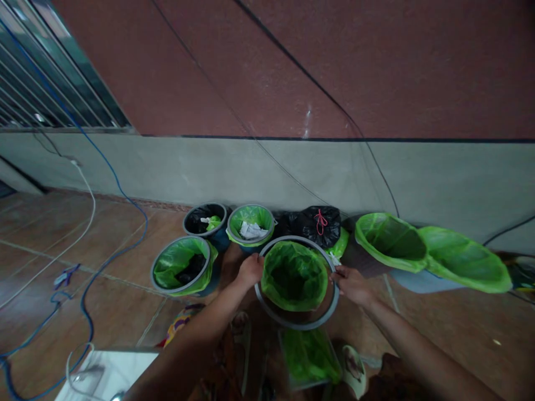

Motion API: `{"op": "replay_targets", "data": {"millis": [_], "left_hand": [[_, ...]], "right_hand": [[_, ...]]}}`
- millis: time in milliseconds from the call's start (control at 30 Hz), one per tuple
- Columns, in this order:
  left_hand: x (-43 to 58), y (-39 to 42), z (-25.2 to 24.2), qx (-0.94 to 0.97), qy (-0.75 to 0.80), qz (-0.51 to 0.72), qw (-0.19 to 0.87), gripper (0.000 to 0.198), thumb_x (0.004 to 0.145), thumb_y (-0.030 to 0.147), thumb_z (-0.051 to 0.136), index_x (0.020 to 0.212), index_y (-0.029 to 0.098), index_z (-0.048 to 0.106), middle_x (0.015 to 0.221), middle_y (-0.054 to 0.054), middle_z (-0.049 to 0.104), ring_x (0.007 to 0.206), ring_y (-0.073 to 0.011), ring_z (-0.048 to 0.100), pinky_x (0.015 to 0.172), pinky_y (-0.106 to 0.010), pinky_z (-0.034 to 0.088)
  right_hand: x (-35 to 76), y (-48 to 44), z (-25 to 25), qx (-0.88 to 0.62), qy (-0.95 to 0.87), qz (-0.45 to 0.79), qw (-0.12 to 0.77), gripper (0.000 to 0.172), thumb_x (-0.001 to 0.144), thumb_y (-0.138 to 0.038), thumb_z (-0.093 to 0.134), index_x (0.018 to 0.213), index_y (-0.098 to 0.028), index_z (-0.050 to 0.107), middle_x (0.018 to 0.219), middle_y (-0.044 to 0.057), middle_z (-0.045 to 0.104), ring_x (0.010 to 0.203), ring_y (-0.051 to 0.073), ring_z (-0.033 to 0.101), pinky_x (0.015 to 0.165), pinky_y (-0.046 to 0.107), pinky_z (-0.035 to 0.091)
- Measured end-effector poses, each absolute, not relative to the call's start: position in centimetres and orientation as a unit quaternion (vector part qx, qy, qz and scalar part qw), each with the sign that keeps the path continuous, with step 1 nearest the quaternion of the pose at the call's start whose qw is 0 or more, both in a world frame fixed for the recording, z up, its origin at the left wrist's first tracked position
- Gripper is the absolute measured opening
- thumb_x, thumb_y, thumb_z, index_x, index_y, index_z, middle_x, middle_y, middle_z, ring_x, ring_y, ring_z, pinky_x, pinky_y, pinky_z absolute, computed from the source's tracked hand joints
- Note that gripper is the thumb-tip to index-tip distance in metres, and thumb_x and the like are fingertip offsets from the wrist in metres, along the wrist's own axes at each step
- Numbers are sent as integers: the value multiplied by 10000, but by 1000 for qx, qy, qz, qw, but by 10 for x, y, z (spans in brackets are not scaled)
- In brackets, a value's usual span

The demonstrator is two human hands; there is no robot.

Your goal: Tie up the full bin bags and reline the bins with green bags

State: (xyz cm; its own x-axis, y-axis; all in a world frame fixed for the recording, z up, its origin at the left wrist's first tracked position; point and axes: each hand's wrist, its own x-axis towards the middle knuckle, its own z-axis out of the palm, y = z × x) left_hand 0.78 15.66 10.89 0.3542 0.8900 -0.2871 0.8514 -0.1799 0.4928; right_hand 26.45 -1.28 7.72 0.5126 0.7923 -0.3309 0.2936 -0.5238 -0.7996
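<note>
A grey ring (301,324), like a bin rim, is held level in front of me between both hands. My left hand (251,270) is closed on its left edge. On the right edge, the fingers of my right hand (350,284) are closed too. Inside the ring shows the open mouth of a green plastic bag (295,298), with a gap between bag and ring at the front. What supports the bag is hidden. Below the ring, between my feet, lies a clear-sided container or packet with green plastic (309,356) in it.
Left stand a green-lined bin (180,264), a black-lined bin (204,220) and another green-lined bin (251,220) with white paper. A tied black bag (320,225) leans by the wall. Green-lined bins (390,242) stand right. A blue cable (115,253) crosses the tiled floor.
</note>
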Motion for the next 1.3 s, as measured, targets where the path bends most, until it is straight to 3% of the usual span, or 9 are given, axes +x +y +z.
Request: {"op": "replay_targets", "data": {"millis": [133,267,600,800,1100,1300], "left_hand": [[24,175,98,792,552,-62,251,287,967,304,454,1029,156,692,1056,-141,755,1037,-236,708,881,-303,517],[35,186,78,789,562,-76,235,299,959,280,458,1087,134,685,1114,-162,742,1095,-254,694,909,-308,510],[53,199,61,754,606,-112,228,297,946,251,496,1150,104,654,1143,-193,726,1127,-260,682,894,-298,511],[54,197,74,767,579,-151,230,321,970,267,467,1169,73,629,1169,-214,711,1171,-277,661,912,-307,492],[56,188,80,791,548,-173,209,297,957,218,474,1187,60,577,1154,-219,709,1144,-290,671,901,-315,491],[54,186,74,784,561,-158,213,317,957,246,475,1216,74,537,1133,-218,711,1122,-292,679,897,-330,495]], "right_hand": [[274,7,53,-833,-357,289,307,244,791,-281,522,856,-187,737,731,42,717,691,186,656,603,250,453],[283,25,33,-857,-373,266,234,268,848,-273,513,962,-194,742,897,52,754,825,196,689,680,250,458],[283,63,31,-885,-393,232,90,331,894,-194,451,1071,-173,730,962,94,749,853,200,693,679,254,435],[283,66,43,-895,-385,225,25,332,913,-257,447,1103,-183,709,1030,126,744,956,254,705,719,287,465],[286,60,33,-899,-376,222,11,332,923,-293,473,1162,-176,671,1047,137,744,1001,269,709,755,306,486],[284,57,41,-905,-371,200,52,347,910,-332,505,1153,-155,677,1019,158,748,983,299,710,740,325,488]]}}
